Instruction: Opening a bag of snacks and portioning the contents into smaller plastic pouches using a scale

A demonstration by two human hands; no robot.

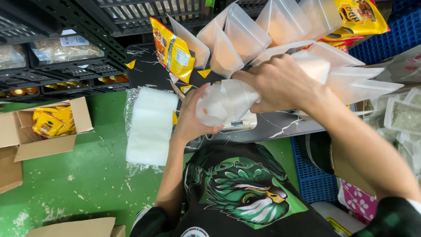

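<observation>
Black shirt (239,193) closest; I see both hands clamped on a frosted pouch (223,101): left hand (193,116) at 7 o'clock, right hand (280,83) at 2.

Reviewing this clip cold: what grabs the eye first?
At centre, the left hand and right hand grip a translucent pouch over a dark marbled table. A fan of empty pouches and yellow snack packets spreads behind; a stack of clear bags lies left.
</observation>
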